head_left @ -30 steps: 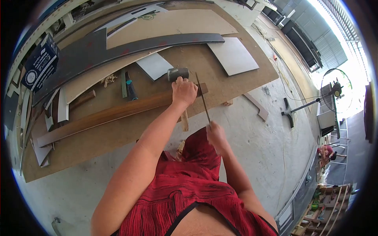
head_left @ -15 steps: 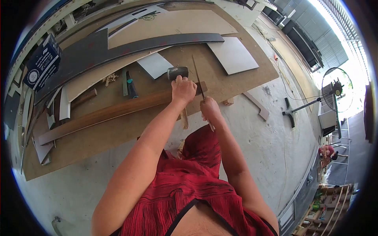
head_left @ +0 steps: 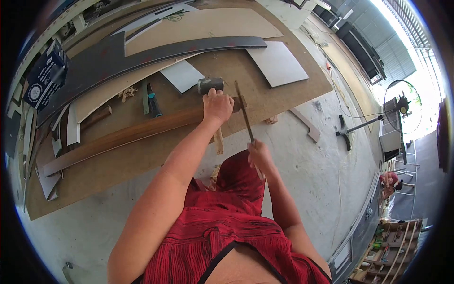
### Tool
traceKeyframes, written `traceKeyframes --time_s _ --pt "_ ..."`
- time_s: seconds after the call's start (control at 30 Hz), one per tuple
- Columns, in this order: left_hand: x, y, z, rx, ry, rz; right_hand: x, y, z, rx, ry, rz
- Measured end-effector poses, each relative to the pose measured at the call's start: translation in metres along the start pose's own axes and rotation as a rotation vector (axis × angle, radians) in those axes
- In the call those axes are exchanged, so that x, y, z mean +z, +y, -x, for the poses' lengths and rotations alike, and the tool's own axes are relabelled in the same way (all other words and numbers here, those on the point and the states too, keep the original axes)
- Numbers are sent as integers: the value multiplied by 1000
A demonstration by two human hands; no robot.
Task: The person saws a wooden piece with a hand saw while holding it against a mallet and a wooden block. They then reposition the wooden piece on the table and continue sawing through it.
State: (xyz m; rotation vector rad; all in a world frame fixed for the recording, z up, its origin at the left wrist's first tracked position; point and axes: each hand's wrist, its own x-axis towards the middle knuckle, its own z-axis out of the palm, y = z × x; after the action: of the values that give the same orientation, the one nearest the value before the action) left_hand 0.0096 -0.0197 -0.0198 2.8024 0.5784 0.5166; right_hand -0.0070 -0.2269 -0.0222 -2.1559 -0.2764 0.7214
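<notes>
A long brown wooden board (head_left: 142, 128) lies along the near side of the workbench. My left hand (head_left: 218, 105) is closed around the handle of a dark-headed mallet (head_left: 211, 85), bearing down near the board's right end. The wooden handle of the mallet sticks out on my side of the board. In my right hand (head_left: 260, 155) is a hand saw (head_left: 246, 113), its narrow blade crossing the board just right of my left hand. The teeth are too small to make out. Left of the mallet, a utility knife (head_left: 153, 104) rests on the bench beside a thin green-grey strip (head_left: 145, 99).
Dark panel strips (head_left: 189, 47) and white board pieces (head_left: 278, 64) cover the bench (head_left: 118, 170) further back. A blue box (head_left: 46, 78) stands at the left. On the floor to the right are a cut board piece (head_left: 305, 124) and a standing fan (head_left: 402, 105).
My right hand has drawn the saw back toward my body. My left hand stays on the mallet and board. The view has shifted slightly.
</notes>
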Motion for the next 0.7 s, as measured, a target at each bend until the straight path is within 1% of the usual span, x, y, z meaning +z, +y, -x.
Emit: traceKeyframes --time_s 0.03,0.13,0.17,0.27,0.37,0.47,0.57,0.67,0.7 --pt "-1 0 1 -3 4 8 0 -5 -8 30 4 -132" --pt "-1 0 -1 -2 18 7 -5 -10 -20 -32 190 -364" --pt "1 0 -1 1 21 -5 -9 -7 -16 -85 183 -363" --pt "2 2 -2 -2 -4 -46 -12 6 6 -64 131 -314" --pt "-2 4 -1 8 1 -52 1 22 13 -1 150 -284" --pt "2 4 -2 0 -3 -73 10 20 7 -54 164 -178" --pt "0 5 -3 0 -28 -90 22 22 -13 -256 212 -10" --pt "-3 7 -3 -6 -59 -81 20 6 -12 -215 205 140" --pt "-3 6 -3 -12 -71 -77 20 6 -14 -233 208 148"
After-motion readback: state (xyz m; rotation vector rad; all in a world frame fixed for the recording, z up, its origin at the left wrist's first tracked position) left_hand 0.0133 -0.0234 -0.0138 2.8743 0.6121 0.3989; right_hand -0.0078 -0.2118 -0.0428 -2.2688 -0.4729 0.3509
